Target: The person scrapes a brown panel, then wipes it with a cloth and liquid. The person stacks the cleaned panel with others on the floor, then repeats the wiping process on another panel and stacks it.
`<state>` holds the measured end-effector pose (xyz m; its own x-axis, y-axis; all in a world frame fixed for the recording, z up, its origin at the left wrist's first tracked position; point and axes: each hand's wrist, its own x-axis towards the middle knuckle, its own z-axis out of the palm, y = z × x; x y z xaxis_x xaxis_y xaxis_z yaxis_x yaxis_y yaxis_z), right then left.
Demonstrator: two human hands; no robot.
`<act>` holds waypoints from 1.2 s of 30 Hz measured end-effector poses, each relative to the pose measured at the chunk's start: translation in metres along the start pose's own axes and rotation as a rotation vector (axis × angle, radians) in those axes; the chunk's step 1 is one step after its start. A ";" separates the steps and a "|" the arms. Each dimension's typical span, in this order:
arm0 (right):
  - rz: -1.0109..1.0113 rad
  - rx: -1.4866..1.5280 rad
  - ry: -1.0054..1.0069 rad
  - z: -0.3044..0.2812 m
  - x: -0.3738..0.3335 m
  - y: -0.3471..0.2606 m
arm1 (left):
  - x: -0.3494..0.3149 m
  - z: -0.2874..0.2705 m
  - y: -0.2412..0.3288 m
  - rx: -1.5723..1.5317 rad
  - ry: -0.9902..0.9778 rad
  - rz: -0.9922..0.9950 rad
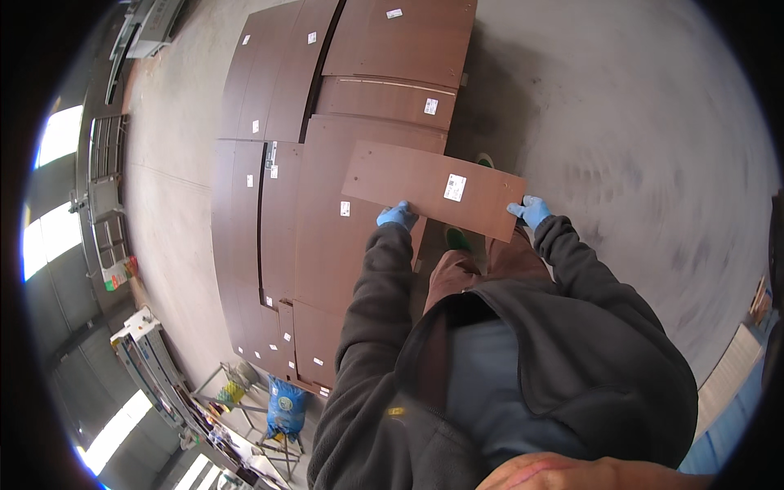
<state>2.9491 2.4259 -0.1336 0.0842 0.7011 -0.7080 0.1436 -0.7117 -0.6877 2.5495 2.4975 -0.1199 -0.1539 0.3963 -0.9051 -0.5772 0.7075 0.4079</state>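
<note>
Head view, clock face on frame centre, 12 at top. Nearest: left hand (398, 216), blue glove, just off centre at 12, clamped on the near long edge of a brown panel (408, 175); fingertips underneath are hidden. Right hand (532, 211), also blue-gloved, at 2, grips the panel's right end, thumb on the top face, other fingers mostly out of sight.

Panel sits toward 1, slightly slanted, white label (456, 187) face up. Its left end overlaps the panel stack (327, 253); can't tell if it touches. Right end is off the stack edge, above a green shoe (457, 238).

Status, my read: panel in hand, not laid flat, so this piece isn't finished. Label's already on it. Stack from 7 round to 12 looks well built up: flat brown panels side by side, most labelled, a dark gap (322, 69) at 11. Total left: can't tell, no spare pieces identifiable.

Farther: blue bag (286, 408) at 7, machine (151, 351) at 8, grey floor (621, 163) out to 2.
</note>
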 end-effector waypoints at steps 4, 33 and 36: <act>0.076 -0.080 -0.078 -0.011 0.100 -0.040 | 0.048 0.046 0.038 -0.110 0.142 0.002; 0.114 -0.188 0.106 0.116 0.443 -0.055 | 0.364 0.134 0.177 1.016 0.418 0.281; 0.198 -0.464 -0.094 0.110 0.446 -0.052 | 0.358 0.136 0.178 1.397 0.371 0.890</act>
<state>2.8711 2.7712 -0.4309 0.0678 0.5324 -0.8438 0.5583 -0.7211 -0.4102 2.5013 2.8447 -0.3549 -0.2992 0.9211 -0.2492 0.8491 0.3762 0.3710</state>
